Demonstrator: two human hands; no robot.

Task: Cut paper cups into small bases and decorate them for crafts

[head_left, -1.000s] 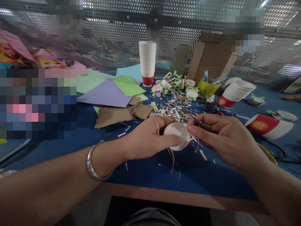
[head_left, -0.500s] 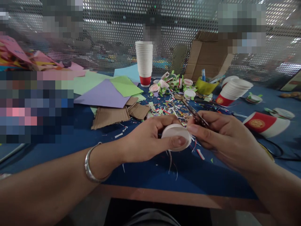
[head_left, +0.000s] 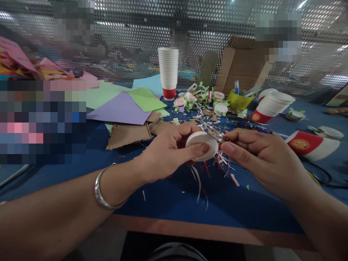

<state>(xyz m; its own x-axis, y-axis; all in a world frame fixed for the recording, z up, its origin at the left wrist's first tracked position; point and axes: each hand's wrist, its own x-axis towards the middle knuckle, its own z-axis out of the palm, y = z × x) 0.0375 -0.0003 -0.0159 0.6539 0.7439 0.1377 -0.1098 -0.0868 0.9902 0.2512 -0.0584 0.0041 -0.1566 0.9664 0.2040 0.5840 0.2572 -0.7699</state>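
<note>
Blue table (head_left: 174, 206) — left hand (head_left: 168, 152) pinches white disc (head_left: 199, 138); right hand (head_left: 262, 156), angled inward, clasps scissors (head_left: 216, 136).

Dim light, glints on metal mesh (head_left: 130, 50)

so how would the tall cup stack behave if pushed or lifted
The cup stack would likely tip if pushed near the top, since it stands tall on a narrow base. It's probably light for its size, looking like paper. Gripped low, it may lift as one, its rims closely nested.
</note>
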